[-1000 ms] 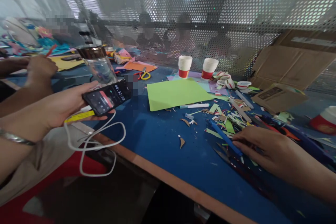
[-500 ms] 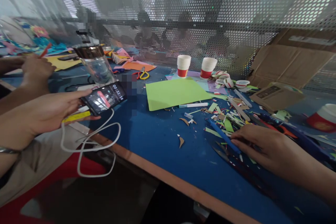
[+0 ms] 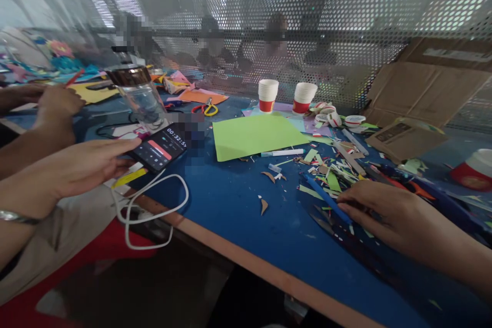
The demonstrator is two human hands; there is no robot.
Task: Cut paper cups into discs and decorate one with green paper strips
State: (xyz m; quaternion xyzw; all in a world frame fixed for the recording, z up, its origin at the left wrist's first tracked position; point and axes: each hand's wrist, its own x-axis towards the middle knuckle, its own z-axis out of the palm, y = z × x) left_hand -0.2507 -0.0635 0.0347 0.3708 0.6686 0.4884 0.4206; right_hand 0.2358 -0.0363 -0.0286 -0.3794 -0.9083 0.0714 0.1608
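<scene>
My left hand point(image 3: 90, 166) grips a black phone point(image 3: 161, 147) with a lit screen, holding it over the left edge of the blue table point(image 3: 246, 215). A white cable point(image 3: 149, 205) hangs in loops below the phone. My right hand point(image 3: 378, 210) rests on the table at the right, fingers flat and slightly curled over paper scraps point(image 3: 330, 174), fingertips beside a blue strip point(image 3: 326, 199). Nothing shows in its grasp.
A green sheet point(image 3: 253, 136) lies mid-table, a white marker point(image 3: 282, 153) in front of it. Two paper cups point(image 3: 286, 96) stand behind; tape rolls point(image 3: 334, 119), cardboard point(image 3: 407, 136), scissors point(image 3: 205, 108) and a clear jar point(image 3: 140, 95) around. Another person's hand point(image 3: 56, 105) works at the left. Perforated screen behind.
My left hand moved the phone a little rightward and down toward the table edge, tilting it flatter. The right hand stayed in place.
</scene>
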